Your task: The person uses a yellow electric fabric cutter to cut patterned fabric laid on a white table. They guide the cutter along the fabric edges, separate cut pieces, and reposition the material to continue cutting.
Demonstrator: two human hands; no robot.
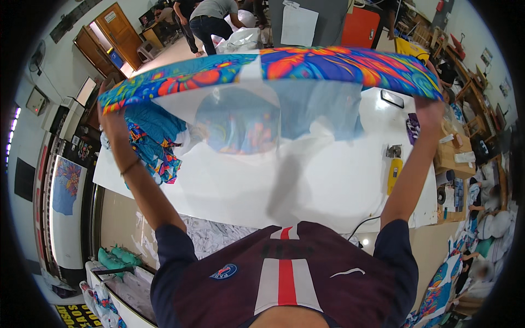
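Stretched wide between my raised hands is a long sheet [339, 63] printed in blue, orange and green, with a white strip near its middle. My left hand [113, 117] is closed on its left end, and my right hand [431, 112] is closed on its right end; the fingers are partly hidden by the sheet. Whether it is fabric or paper I cannot tell. Beneath it, blurred printed pieces with blue areas [320, 106] show over the white table [235, 186]. Close to my left forearm lies a heap of teal and multicoloured printed fabric [156, 136].
A yellow handheld power tool [394, 175] with a metal head and a phone [392, 99] lie at the table's right. A cardboard box [455, 156] stands beyond my right arm. At far left is a wide-format printer [68, 213]. People [213, 22] bend over white bags behind.
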